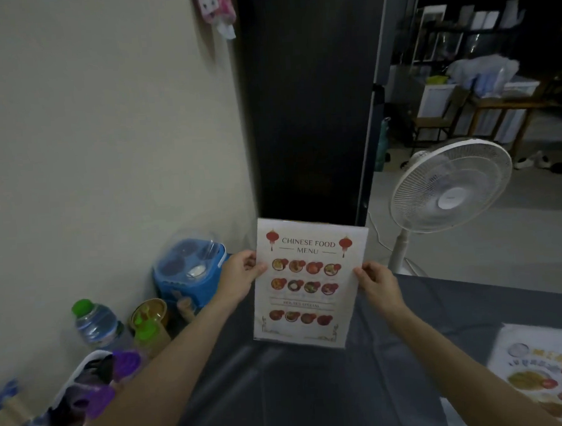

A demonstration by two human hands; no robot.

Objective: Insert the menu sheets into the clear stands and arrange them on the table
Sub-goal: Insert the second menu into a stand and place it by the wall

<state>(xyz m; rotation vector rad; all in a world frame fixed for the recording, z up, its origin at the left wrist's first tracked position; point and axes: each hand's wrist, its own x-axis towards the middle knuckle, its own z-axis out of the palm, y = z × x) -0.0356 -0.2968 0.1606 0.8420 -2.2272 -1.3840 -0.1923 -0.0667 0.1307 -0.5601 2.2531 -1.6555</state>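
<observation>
A clear stand holding a "Chinese Food Menu" sheet (309, 283) is upright above the far part of the grey-covered table (282, 392). My left hand (240, 276) pinches its left edge and my right hand (379, 284) pinches its right edge. The sheet faces me, with red lanterns at the top and rows of dish pictures. Whether the stand's base touches the cloth I cannot tell. A second menu sheet (548, 378) lies flat at the table's right edge, partly cut off by the frame.
Left of the table, against the wall, stand a blue container with a clear lid (190, 273), a green-capped water bottle (95, 323), a yellow-green cup (150, 320) and purple items (100, 385). A white pedestal fan (447, 187) stands beyond the table's far right corner.
</observation>
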